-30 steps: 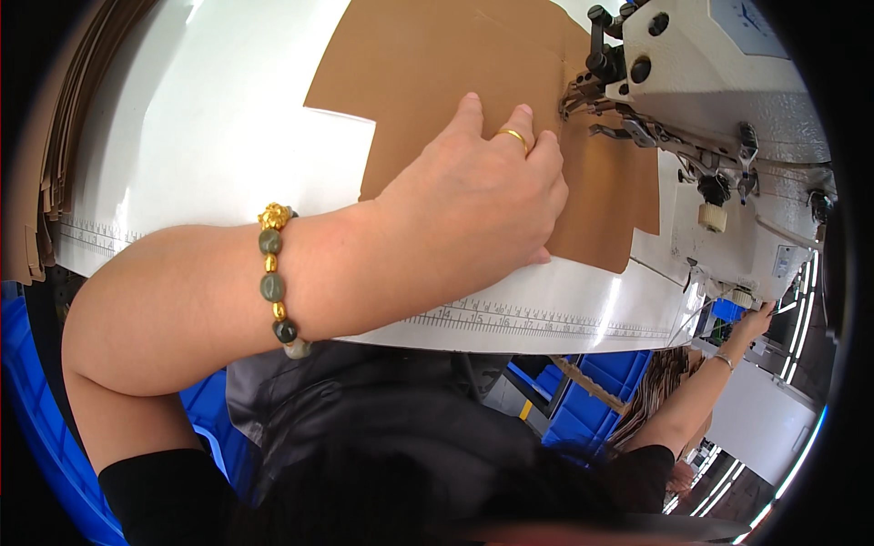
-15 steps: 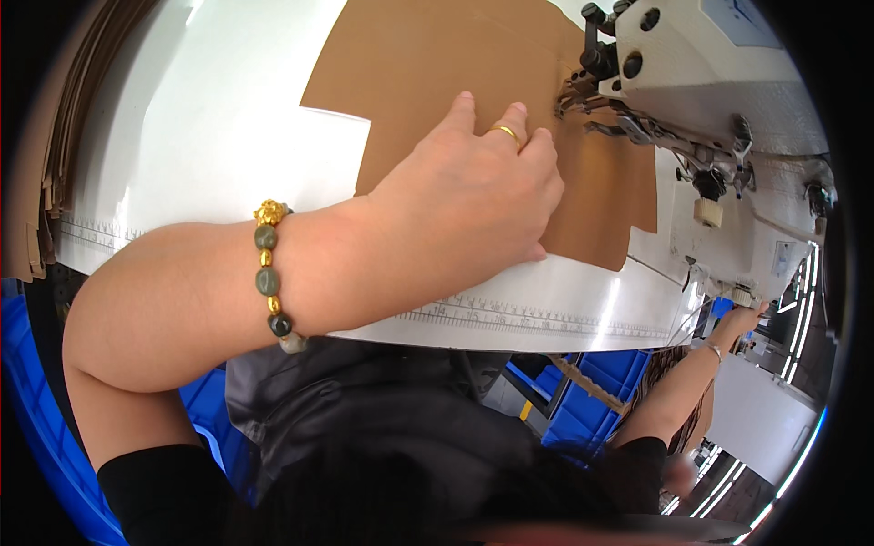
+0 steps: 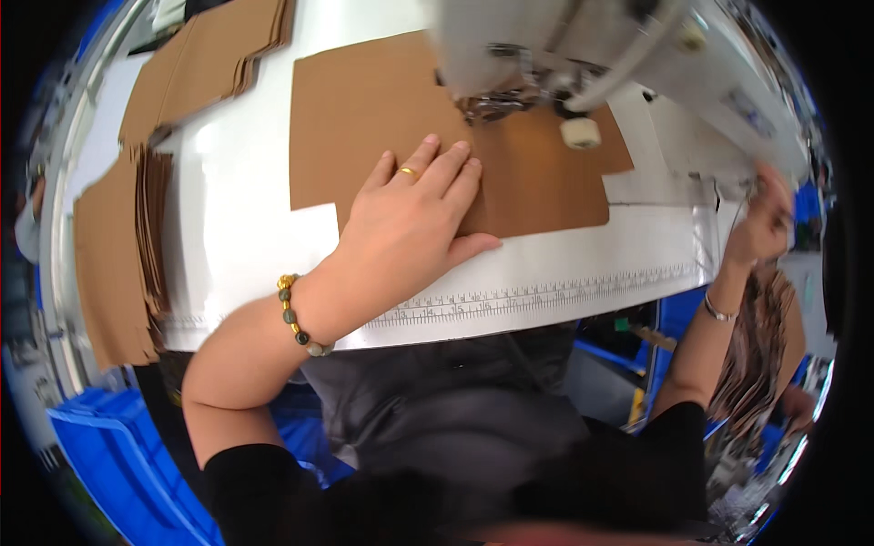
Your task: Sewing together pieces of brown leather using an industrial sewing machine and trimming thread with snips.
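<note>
Brown panel [image 3: 364,109]: flat on the white table [image 3: 241,182], back from the near edge, its far right portion beneath the sewing machine [image 3: 719,100].
Handling: looks thin and light, probably bendable yet firm enough to lie flat; its smooth face may slide readily on the glossy top and could crease or scuff.
Hold: likely best steered by light, spread pressure on its left half, clear of the metal parts [image 3: 496,105]; the notched corners seem easiest to bend.
Left hand [image 3: 401,214]: palm down on the panel, fingers slightly apart, thumb spread toward the panel's near edge, pinching nothing.
Right hand [image 3: 765,223]: raised by the table's right end; blurred, cannot tell whether its fingers grip anything.
Ruler scale [image 3: 528,298]: along the table's near edge.
Brown stack [image 3: 109,255]: at the table's near left corner.
</note>
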Demonstrator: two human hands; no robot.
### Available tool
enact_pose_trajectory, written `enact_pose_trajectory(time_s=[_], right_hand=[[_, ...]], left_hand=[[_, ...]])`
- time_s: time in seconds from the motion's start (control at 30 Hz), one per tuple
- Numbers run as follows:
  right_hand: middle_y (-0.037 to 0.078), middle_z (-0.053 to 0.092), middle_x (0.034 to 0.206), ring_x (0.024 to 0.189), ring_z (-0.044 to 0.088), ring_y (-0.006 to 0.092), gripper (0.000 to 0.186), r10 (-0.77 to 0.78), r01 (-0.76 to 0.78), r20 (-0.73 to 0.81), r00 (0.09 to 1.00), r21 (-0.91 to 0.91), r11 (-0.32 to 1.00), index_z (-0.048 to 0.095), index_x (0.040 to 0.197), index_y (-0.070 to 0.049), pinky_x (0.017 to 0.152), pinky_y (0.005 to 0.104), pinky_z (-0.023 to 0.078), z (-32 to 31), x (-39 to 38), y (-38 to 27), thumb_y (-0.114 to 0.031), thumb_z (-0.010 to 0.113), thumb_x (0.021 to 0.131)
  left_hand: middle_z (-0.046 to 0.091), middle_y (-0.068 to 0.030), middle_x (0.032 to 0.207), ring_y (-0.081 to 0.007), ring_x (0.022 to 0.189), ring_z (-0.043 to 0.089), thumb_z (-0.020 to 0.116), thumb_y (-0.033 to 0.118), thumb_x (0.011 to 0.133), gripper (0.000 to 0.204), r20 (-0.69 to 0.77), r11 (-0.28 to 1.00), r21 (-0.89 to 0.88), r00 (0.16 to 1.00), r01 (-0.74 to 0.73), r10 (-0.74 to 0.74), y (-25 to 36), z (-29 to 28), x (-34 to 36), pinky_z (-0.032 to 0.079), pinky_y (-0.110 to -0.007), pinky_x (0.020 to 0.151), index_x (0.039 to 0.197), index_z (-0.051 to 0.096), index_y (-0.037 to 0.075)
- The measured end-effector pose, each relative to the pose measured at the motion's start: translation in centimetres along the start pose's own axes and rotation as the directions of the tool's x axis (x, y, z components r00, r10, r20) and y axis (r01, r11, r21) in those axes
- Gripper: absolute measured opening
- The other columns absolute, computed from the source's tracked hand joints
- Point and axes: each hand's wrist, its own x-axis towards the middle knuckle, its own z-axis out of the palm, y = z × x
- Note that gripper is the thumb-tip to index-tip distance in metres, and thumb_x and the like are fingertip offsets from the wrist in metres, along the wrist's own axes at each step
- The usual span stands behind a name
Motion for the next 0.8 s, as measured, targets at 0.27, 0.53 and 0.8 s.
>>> enact_pose_trajectory(time_s=[0.27, 0.53, 0.8], right_hand=[[0.001, 0.072, 0.098, 0.073, 0.068, 0.0264, 0.012, -0.389, 0.216, 0.721, 0.574, 0.325, 0.921, 0.068, 0.094, -0.012, 0.063, 0.0396, 0.054, 15.0, -1.6, -10.6, -0.019, 0.067, 0.085], [0.008, 0.067, 0.080, 0.065, 0.066, 0.0286, 0.015, -0.409, 0.237, 0.775, 0.482, 0.334, 0.912, 0.066, 0.082, -0.004, 0.058, 0.0393, 0.052, 17.3, -2.4, -11.6, -0.019, 0.067, 0.082], [0.006, 0.066, 0.082, 0.057, 0.064, 0.0278, 0.019, -0.396, 0.237, 0.780, 0.485, 0.318, 0.918, 0.071, 0.091, -0.010, 0.051, 0.0387, 0.049, 15.5, -3.1, -12.2, -0.028, 0.069, 0.088]], left_hand=[[0.059, -0.0140, 0.140, -0.0356, 0.133, 0.053, 0.073, 0.052, 0.084, 0.071, 0.087, 0.998, 0.067, 0.996, -0.007, 0.001, 0.4, -0.7, 0.1, 0.045, -0.048, 0.106, 0.134, 0.060, 0.002], [0.059, -0.0160, 0.139, -0.0365, 0.133, 0.053, 0.075, 0.050, 0.083, 0.072, 0.126, 0.997, 0.070, 0.992, 0.013, -0.022, 0.4, -1.3, -0.1, 0.046, -0.044, 0.107, 0.133, 0.060, 0.000], [0.058, -0.0156, 0.141, -0.0359, 0.134, 0.052, 0.075, 0.050, 0.083, 0.074, 0.129, 0.997, 0.076, 0.992, 0.003, -0.012, 0.2, -1.1, -0.1, 0.045, -0.045, 0.108, 0.135, 0.058, 0.001]])
